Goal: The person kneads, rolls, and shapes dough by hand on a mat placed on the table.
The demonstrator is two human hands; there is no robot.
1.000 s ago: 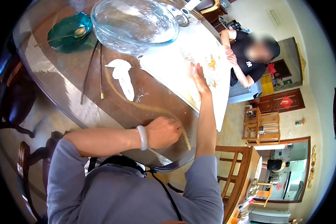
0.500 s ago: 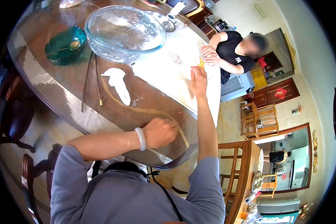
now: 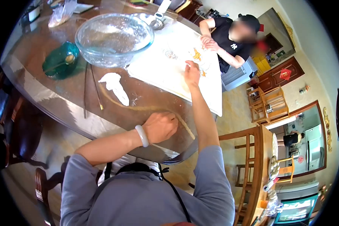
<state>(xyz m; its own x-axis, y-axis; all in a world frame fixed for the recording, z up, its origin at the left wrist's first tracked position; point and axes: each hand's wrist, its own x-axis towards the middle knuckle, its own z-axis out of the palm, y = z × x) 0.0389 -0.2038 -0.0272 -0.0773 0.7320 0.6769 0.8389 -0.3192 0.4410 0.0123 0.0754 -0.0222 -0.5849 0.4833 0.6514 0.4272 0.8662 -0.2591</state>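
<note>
My left hand (image 3: pixel 161 127), with a white bangle (image 3: pixel 142 136) at its wrist, rests as a fist on the near edge of the glass-topped table. Nothing shows in it. My right hand (image 3: pixel 192 72) reaches over the white board (image 3: pixel 165 71), its fingers loosely bent and thumb a little apart, with no object visible in it. Beside its fingertips are orange cartoon figures (image 3: pixel 197 55) on the board. A co-worker's hands (image 3: pixel 210 43) are together at the board's far edge. A crumpled white cloth or tissue (image 3: pixel 116 88) lies left of the board.
A large clear glass bowl (image 3: pixel 115 39) stands at the board's left corner. Further left are a teal bowl (image 3: pixel 60 66) with a spoon and two dark chopsticks (image 3: pixel 94 88). A plastic bag (image 3: pixel 62 15) lies at the back. A wooden table (image 3: pixel 258 169) stands at right.
My right hand has drawn back from the co-worker's hands, uncovering the orange figures. The co-worker's hands have shifted away towards the board's edge. My left hand stays a fist; the view has turned slightly.
</note>
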